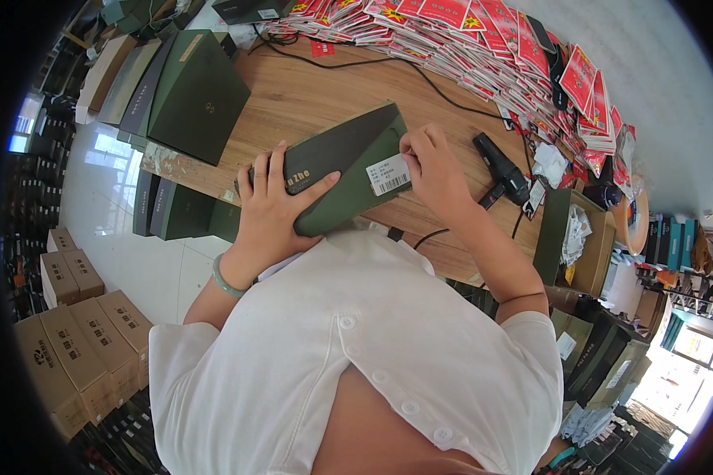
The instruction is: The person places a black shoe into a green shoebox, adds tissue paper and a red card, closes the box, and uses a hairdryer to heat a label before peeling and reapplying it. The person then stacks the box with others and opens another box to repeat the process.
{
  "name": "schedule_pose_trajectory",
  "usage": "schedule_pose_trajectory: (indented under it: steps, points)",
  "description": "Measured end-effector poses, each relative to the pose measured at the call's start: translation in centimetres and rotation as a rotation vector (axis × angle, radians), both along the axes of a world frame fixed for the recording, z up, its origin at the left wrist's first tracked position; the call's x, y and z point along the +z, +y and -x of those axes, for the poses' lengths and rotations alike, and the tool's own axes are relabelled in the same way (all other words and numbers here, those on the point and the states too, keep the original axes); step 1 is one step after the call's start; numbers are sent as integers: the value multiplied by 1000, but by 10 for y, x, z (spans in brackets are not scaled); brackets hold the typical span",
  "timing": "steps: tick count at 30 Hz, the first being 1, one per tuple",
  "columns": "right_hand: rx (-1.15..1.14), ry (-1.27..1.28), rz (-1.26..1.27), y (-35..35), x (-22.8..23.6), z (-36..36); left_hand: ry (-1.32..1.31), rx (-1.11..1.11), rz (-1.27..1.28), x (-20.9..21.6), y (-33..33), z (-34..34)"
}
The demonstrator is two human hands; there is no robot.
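A dark green shoe box [345,142] with gold lettering lies tilted at the front of the wooden table, close against my white shirt. My left hand [276,196] holds it from the left, fingers spread over its dark face and thumb reaching across. On the box's right end is a white barcode label [389,175]. My right hand [433,168] is closed in a pinch at the label's upper right corner, where the fingers hide the edge. Whether that corner is lifted, I cannot tell.
A black hair dryer [501,170] lies right of my right hand, its cord crossing the table [293,87]. Red printed packets [451,43] are heaped along the back. Green boxes [198,95] stand at left. An open box [582,237] holds white paper; brown cartons [87,356] sit lower left.
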State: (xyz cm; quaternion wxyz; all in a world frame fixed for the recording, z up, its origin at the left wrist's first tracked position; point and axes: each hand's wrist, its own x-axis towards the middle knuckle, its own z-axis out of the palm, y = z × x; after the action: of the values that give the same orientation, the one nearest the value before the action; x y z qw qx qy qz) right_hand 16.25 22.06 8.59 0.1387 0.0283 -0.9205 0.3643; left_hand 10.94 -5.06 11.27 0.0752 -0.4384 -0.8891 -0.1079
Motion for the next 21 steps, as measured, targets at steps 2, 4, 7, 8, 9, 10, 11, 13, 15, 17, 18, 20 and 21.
schedule_pose_trajectory:
  steps: [2, 4, 7, 8, 9, 10, 11, 13, 15, 17, 18, 20, 21]
  points:
    - [-2, -1, 43, 0, 0, 0, 5, -1, -4, -1, -1, 0]
    - [6, -2, 118, 0, 1, -3, 11, 0, -3, -1, -1, 0]
    - [-86, 53, 152, -1, 3, -9, 16, 6, 5, -1, -1, 0]
    - [-137, 81, 151, -1, 4, -11, 16, 3, 6, -1, -1, 0]
    - [-163, 42, 143, -2, 3, -12, 15, 2, 7, -1, -1, 0]
    - [-190, 3, 135, -2, 2, -13, 15, 2, 6, -1, -1, 0]
    - [-219, -35, 127, -2, 0, -14, 15, -1, 4, 0, -1, 0]
    - [-234, 16, 101, -2, -17, -12, 17, -5, 3, 0, -1, -1]
    - [-242, 49, 72, -3, -22, -9, 18, -4, 3, 0, -1, -1]
    - [-246, 66, 41, -4, -22, -8, -18, 3, 12, 0, -1, -2]
    - [-242, 64, 19, -6, -21, -8, -35, 7, 17, 0, -1, -3]
    - [-235, 61, -27, -10, -15, -8, -32, 5, 16, 0, -1, -3]
    - [-239, 45, -36, -11, -14, -8, -31, 3, 14, 0, -1, -3]
